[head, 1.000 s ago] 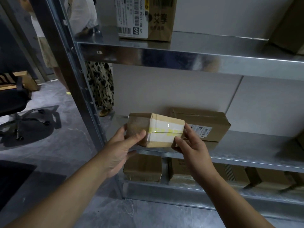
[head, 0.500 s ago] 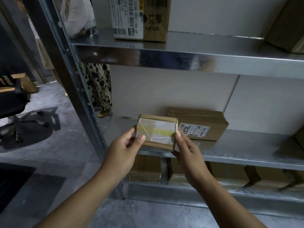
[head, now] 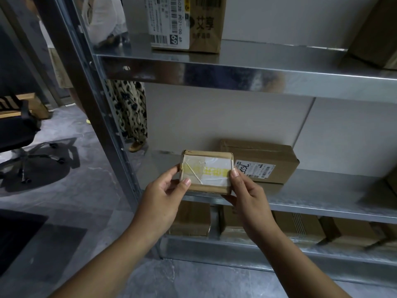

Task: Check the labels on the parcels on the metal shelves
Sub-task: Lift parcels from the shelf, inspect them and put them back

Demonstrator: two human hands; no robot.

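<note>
Pinching parcel between left hand, right hand.

On the white label of the upper-shelf box, "S02B P021-00 69" is printed sideways, and "69" is repeated in a black square beside barcodes. The characters "艾享" are printed on that box's bare cardboard. On the barcode label of the brown parcel, handwritten digits resembling "702" are seen. The yellow-marked label of the small parcel cannot be read.
</note>
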